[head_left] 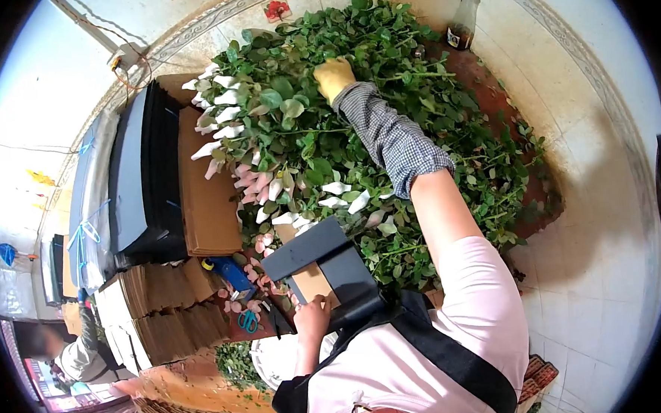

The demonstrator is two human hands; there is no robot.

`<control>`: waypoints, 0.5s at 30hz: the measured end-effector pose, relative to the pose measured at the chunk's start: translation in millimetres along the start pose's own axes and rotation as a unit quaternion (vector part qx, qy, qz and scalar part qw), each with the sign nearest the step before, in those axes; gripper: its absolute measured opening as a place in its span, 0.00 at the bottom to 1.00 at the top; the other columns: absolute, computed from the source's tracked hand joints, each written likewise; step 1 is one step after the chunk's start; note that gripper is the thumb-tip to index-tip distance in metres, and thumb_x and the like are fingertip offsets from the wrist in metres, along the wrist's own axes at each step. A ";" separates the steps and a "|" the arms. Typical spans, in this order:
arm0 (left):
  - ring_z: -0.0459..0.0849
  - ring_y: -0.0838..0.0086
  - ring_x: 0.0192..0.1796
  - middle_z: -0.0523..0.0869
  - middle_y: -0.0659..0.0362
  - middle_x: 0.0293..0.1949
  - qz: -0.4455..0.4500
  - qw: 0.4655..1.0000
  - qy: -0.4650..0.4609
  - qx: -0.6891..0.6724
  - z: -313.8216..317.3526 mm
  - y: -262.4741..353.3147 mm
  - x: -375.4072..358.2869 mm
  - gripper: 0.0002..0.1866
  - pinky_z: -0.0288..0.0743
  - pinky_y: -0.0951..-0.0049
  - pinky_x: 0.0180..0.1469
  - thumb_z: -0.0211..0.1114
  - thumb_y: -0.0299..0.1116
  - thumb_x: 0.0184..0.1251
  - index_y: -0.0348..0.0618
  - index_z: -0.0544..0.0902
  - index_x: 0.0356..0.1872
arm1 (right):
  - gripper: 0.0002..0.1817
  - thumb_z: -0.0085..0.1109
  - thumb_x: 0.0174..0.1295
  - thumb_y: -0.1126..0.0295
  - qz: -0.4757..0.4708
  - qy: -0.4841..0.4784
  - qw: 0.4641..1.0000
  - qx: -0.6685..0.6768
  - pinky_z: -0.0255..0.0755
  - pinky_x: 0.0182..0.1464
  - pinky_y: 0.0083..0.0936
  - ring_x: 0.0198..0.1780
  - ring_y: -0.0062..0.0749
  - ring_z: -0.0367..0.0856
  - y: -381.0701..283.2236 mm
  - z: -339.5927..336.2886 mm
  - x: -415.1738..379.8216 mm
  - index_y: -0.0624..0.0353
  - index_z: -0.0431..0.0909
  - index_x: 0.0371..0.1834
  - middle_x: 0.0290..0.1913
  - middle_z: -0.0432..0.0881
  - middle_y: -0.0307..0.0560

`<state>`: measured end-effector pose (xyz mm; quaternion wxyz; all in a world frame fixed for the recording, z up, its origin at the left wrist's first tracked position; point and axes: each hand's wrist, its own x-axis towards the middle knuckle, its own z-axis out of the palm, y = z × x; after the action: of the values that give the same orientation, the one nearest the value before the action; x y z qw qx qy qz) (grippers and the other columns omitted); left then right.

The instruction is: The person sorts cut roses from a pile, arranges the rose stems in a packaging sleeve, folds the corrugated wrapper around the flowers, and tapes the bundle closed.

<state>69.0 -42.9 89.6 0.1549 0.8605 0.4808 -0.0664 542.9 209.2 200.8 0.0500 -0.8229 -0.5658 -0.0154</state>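
Note:
My right hand (334,77), in a yellow glove with a checked sleeve above it, reaches into the pile of leafy green stems (382,47); its fingertips are partly lost among the leaves. White-sleeved flower heads (228,97) stick out along the pile's left side, with pink ones (258,184) below them. Close to my body, my bare left hand (314,317) rests with bent fingers on a brown cardboard piece (314,284), which lies over dark grey sheets (349,273).
Stacked dark sheets (145,171) and cardboard bundles (164,312) stand at left. Near them lie blue-handled scissors (248,321) and a blue tool (232,276). A glass bottle (463,21) stands at the back right. Another person (80,354) is at far left.

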 end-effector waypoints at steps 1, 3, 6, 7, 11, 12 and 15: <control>0.90 0.52 0.33 0.88 0.49 0.25 -0.005 1.000 -0.007 0.004 -1.2 2.3 0.5 0.16 0.84 0.57 0.36 0.62 0.49 0.70 0.50 0.89 0.35 | 0.14 0.65 0.60 0.63 -0.013 0.098 0.995 0.012 0.53 0.77 0.47 0.71 0.42 0.70 -6.0 -0.9 -1.5 0.52 0.84 0.47 0.61 0.81 0.41; 0.89 0.52 0.31 0.87 0.48 0.24 -0.002 1.000 -0.005 -0.002 4.2 -2.0 1.6 0.15 0.84 0.57 0.36 0.61 0.49 0.70 0.50 0.88 0.36 | 0.08 0.62 0.61 0.68 -0.047 0.279 0.959 0.010 0.54 0.76 0.47 0.70 0.39 0.71 -13.8 -17.2 -16.5 0.50 0.86 0.42 0.58 0.84 0.39; 0.89 0.52 0.31 0.88 0.48 0.24 0.011 1.000 0.011 0.003 6.0 -2.9 1.1 0.15 0.84 0.56 0.38 0.61 0.48 0.71 0.50 0.88 0.36 | 0.08 0.61 0.63 0.70 -0.080 0.400 0.913 -0.015 0.55 0.76 0.44 0.71 0.37 0.70 -18.4 -47.7 -45.0 0.50 0.85 0.44 0.59 0.83 0.40; 0.89 0.52 0.32 0.88 0.48 0.24 -0.006 1.000 -0.010 -0.010 0.1 1.1 0.8 0.15 0.83 0.55 0.39 0.60 0.48 0.71 0.49 0.88 0.37 | 0.09 0.60 0.64 0.71 -0.067 0.408 0.910 -0.016 0.57 0.75 0.42 0.68 0.37 0.73 -17.3 -41.7 -47.4 0.50 0.84 0.45 0.57 0.84 0.40; 0.89 0.52 0.32 0.87 0.47 0.24 0.004 1.000 -0.007 -0.013 -1.6 -0.3 0.6 0.16 0.83 0.55 0.39 0.60 0.48 0.71 0.48 0.87 0.37 | 0.20 0.60 0.60 0.77 0.011 0.186 0.982 0.013 0.68 0.67 0.38 0.45 0.40 0.86 5.5 -19.5 -48.3 0.50 0.80 0.56 0.37 0.88 0.44; 0.89 0.52 0.32 0.87 0.47 0.24 0.006 1.000 -0.005 -0.013 -0.1 -3.3 2.6 0.16 0.83 0.55 0.39 0.60 0.48 0.71 0.48 0.87 0.37 | 0.22 0.58 0.59 0.79 -0.015 0.246 0.969 0.031 0.69 0.66 0.39 0.43 0.41 0.85 5.8 -22.8 -59.1 0.52 0.79 0.59 0.36 0.87 0.46; 0.89 0.50 0.31 0.87 0.46 0.24 0.023 1.000 0.000 0.001 1.5 -1.7 2.7 0.16 0.84 0.54 0.37 0.59 0.47 0.71 0.48 0.87 0.36 | 0.23 0.58 0.58 0.81 0.004 0.347 0.938 0.011 0.67 0.69 0.38 0.45 0.39 0.84 -2.5 -46.5 -87.0 0.52 0.79 0.57 0.36 0.86 0.46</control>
<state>69.1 -40.5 87.1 0.1553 0.8717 0.4605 -0.0631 510.8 124.6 240.0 0.2524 -0.7679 -0.5103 -0.2936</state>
